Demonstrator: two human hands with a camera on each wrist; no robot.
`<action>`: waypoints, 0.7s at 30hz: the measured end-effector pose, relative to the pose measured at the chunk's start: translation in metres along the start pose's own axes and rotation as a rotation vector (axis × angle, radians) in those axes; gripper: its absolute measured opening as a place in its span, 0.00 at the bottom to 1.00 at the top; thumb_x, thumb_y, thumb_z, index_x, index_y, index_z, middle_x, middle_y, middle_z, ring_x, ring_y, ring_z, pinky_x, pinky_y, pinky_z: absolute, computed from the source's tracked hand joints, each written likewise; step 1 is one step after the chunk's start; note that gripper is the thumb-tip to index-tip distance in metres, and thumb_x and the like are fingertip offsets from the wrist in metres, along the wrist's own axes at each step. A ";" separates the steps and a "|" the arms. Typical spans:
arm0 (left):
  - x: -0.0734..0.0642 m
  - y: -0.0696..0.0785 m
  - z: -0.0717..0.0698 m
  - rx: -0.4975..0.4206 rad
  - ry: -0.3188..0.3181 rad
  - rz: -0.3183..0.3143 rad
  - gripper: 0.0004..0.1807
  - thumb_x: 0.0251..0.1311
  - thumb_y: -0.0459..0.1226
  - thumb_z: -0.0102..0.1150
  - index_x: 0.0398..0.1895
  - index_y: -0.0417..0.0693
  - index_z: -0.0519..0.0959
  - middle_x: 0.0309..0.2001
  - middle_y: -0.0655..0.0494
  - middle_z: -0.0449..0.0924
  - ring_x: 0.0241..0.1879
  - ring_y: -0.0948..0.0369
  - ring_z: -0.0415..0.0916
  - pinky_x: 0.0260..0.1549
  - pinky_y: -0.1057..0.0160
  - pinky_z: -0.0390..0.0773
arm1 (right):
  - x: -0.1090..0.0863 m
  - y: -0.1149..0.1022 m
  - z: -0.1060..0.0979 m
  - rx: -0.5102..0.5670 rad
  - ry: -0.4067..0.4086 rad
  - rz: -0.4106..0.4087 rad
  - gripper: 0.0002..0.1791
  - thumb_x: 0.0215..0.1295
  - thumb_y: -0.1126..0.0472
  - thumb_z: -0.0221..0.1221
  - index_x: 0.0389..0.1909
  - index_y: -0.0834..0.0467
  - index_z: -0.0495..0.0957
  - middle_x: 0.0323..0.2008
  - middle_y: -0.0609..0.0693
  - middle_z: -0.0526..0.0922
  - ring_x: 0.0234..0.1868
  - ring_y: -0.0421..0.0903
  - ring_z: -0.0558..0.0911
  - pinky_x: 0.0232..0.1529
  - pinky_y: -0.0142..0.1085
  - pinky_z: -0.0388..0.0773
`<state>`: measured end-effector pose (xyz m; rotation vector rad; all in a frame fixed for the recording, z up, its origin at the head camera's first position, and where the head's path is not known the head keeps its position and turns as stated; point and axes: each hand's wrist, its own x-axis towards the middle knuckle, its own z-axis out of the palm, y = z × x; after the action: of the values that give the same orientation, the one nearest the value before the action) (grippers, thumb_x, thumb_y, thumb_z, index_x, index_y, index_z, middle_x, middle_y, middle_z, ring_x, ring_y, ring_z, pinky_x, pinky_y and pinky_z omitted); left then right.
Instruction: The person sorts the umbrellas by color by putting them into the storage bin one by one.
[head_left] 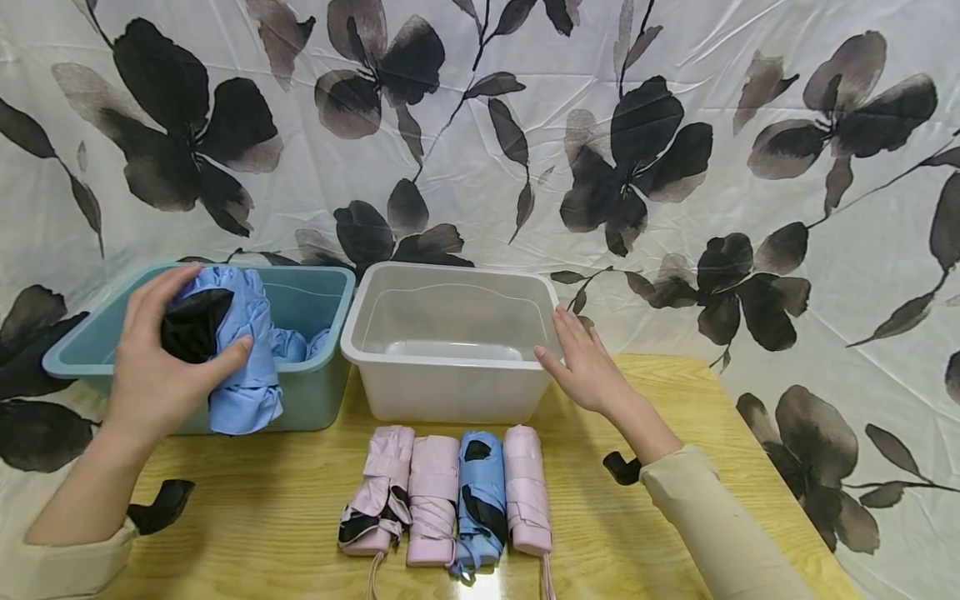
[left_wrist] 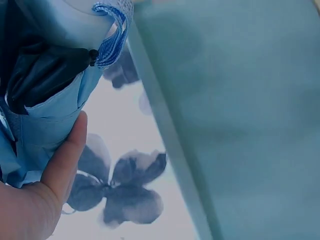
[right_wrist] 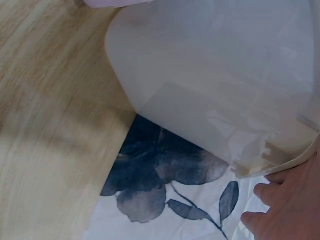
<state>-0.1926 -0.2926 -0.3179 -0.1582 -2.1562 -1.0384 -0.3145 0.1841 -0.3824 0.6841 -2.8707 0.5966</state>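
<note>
Blue fabric with black folds fills the left grip (head_left: pixel 157 379), whose fingers and thumb curl round a blue folded umbrella (head_left: pixel 251 396). A braided blue strap (left_wrist: pixel 111 50) loops from the umbrella's pale end, just beyond the thumb in the left wrist view. Seen from the head, this umbrella overlaps the near wall of the teal bin (head_left: pixel 315 396); whether it touches the rim I cannot tell. More blue bundles (head_left: pixel 288 343) lie inside that bin, to the right of the left grip and past the thumb.

Further to the left grip's right, just beside the teal bin, stands the white bin (head_left: pixel 442 392). At its right end is the right grip (head_left: pixel 585 367), spread, with the fingers extended against the rim and the thumb held apart.

Between the two grips and closer to the person, four folded umbrellas lie side by side on the wood-grain bench (head_left: pixel 600 542): from the left, a pink one (head_left: pixel 387 462) showing black lining, a second pink one (head_left: pixel 433 479), a blue one (head_left: pixel 482 479) with its cord, and a slim pink one (head_left: pixel 527 483).

Farthest from both grips, beyond the bins, hangs pale cloth (head_left: pixel 450 183) printed with dark flowers.
</note>
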 end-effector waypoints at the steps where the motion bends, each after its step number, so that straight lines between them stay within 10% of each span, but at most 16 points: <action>1: 0.005 -0.002 -0.002 0.012 0.003 -0.014 0.50 0.50 0.28 0.73 0.79 0.58 0.65 0.76 0.51 0.60 0.68 0.65 0.58 0.65 0.69 0.52 | 0.000 0.000 0.000 0.001 0.001 -0.001 0.45 0.82 0.38 0.42 0.82 0.66 0.44 0.84 0.59 0.43 0.84 0.56 0.44 0.80 0.59 0.38; 10: 0.052 -0.023 -0.016 0.088 -0.053 -0.089 0.48 0.59 0.35 0.68 0.82 0.61 0.58 0.76 0.42 0.56 0.69 0.57 0.55 0.72 0.57 0.52 | 0.001 0.002 0.000 -0.013 0.005 -0.003 0.45 0.82 0.38 0.42 0.82 0.67 0.44 0.84 0.59 0.43 0.84 0.55 0.43 0.80 0.59 0.38; 16: 0.084 -0.040 -0.018 0.144 -0.139 -0.140 0.48 0.62 0.36 0.66 0.84 0.52 0.53 0.78 0.36 0.50 0.72 0.36 0.51 0.73 0.30 0.51 | 0.001 0.001 0.000 -0.001 0.007 0.001 0.45 0.82 0.38 0.42 0.82 0.66 0.44 0.83 0.59 0.44 0.84 0.55 0.43 0.80 0.59 0.38; 21: 0.098 -0.062 -0.014 0.190 -0.213 -0.183 0.49 0.64 0.37 0.64 0.83 0.41 0.49 0.77 0.29 0.46 0.70 0.31 0.49 0.69 0.26 0.53 | 0.001 0.001 0.001 0.000 0.011 0.000 0.45 0.82 0.39 0.42 0.82 0.67 0.45 0.83 0.60 0.45 0.84 0.55 0.44 0.79 0.59 0.38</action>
<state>-0.2810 -0.3628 -0.2868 0.0204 -2.4873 -0.9453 -0.3161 0.1844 -0.3831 0.6795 -2.8607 0.5984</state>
